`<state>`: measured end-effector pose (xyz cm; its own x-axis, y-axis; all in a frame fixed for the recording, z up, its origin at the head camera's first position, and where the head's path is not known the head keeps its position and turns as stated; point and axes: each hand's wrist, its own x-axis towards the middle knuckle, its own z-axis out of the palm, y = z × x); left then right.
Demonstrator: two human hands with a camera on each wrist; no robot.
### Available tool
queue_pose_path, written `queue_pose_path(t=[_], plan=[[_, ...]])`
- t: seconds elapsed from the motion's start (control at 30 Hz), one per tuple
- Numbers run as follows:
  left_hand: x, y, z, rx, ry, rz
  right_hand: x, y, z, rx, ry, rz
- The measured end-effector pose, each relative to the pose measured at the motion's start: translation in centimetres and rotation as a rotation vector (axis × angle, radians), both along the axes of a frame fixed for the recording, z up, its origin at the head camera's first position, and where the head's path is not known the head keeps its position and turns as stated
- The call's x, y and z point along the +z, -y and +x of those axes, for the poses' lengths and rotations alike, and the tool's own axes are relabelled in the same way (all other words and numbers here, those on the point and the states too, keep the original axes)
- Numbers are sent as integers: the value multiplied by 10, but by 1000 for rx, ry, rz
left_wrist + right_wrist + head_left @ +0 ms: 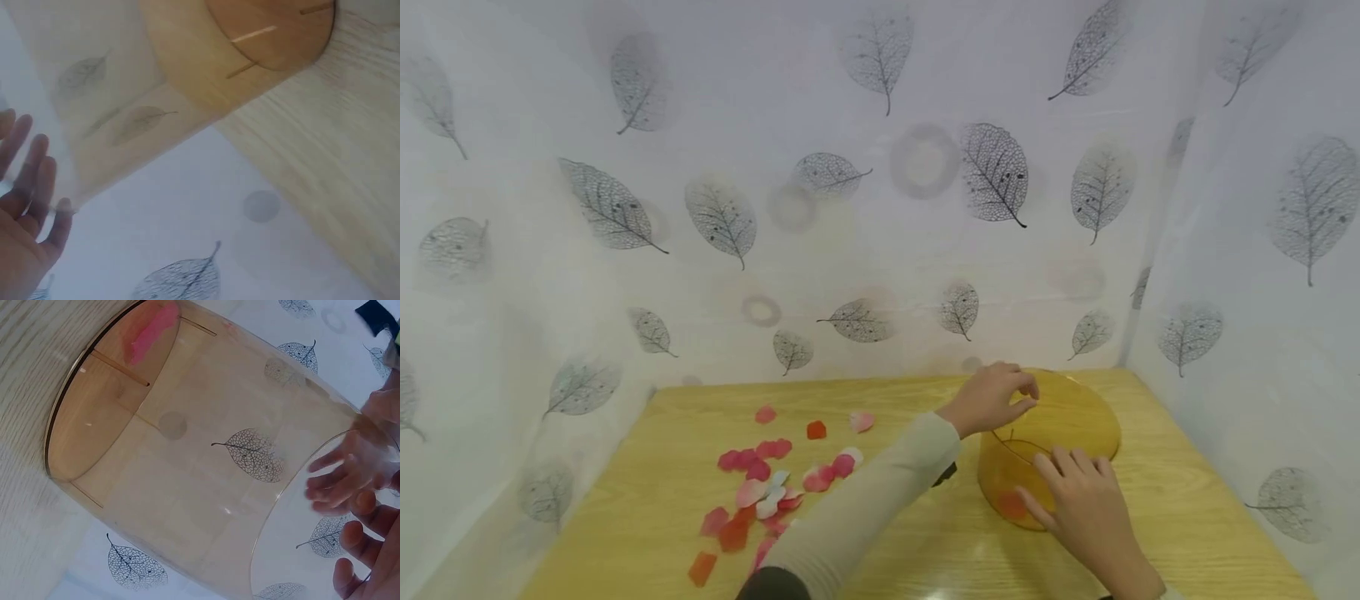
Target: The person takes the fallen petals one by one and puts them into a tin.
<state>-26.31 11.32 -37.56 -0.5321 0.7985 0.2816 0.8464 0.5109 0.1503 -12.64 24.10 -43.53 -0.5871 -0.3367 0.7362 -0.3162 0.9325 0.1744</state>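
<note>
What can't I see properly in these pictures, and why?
Head view: some petals, partly covered by the left sleeve.
Head view: a dark thing by that sleeve, partly hidden by it.
Left wrist view: the left hand, cut off by the left edge, and the amber container, by the top edge.
Right wrist view: the right hand, cut off by the right edge.
Right wrist view: the pink patch, too blurry to count petals.

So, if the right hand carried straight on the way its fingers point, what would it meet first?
Most likely the see-through amber container, which lies just ahead of the right hand; how much gap remains, if any, is hard to judge.
</note>
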Motion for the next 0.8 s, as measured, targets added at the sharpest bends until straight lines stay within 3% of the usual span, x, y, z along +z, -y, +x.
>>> queue_pose_path(t=[0.2, 0.33, 0.4, 0.53, 0.8], plan=[[18, 57, 15, -73, -57, 14, -1, 0, 0, 4, 2, -2], [19, 111, 27, -76, -71, -30, -1, 1, 1, 6, 12, -12], [17, 138, 32, -64, -42, -63, -2, 1, 1, 5, 20, -17], [2, 186, 39, -15, 9, -136, -2, 0, 1, 8, 16, -24], [-53, 255, 56, 39, 180, -294, 0, 1, -1, 18, 3, -19]])
